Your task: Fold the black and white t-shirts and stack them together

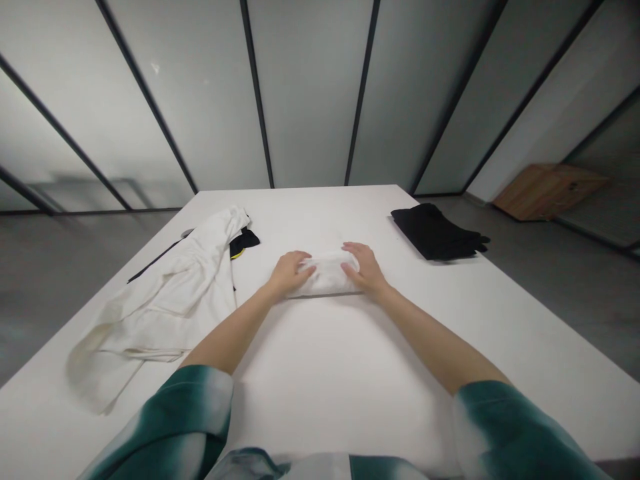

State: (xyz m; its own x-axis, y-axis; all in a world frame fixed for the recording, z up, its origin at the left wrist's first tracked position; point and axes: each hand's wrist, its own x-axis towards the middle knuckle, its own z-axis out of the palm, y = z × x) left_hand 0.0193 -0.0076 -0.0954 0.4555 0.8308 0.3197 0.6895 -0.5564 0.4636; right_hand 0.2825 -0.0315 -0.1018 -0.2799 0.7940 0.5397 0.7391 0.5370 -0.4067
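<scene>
A small folded white cloth (327, 275) lies flat on the table in front of me, its kind of garment not clear. My left hand (290, 272) grips its left end, fingers along the far side and thumb on top. At the opposite end, my right hand (367, 268) holds the cloth in the same way, with thumb and fingers curved over it. A thin darker line runs under the cloth's near edge.
A white table (345, 373) spreads under everything. Left of my hands lies a rumpled white garment (170, 287), partly covering a black item (246, 241) with a yellow edge. A folded black garment (437, 232) rests near the right edge. Beyond stands a wooden cabinet (547, 190).
</scene>
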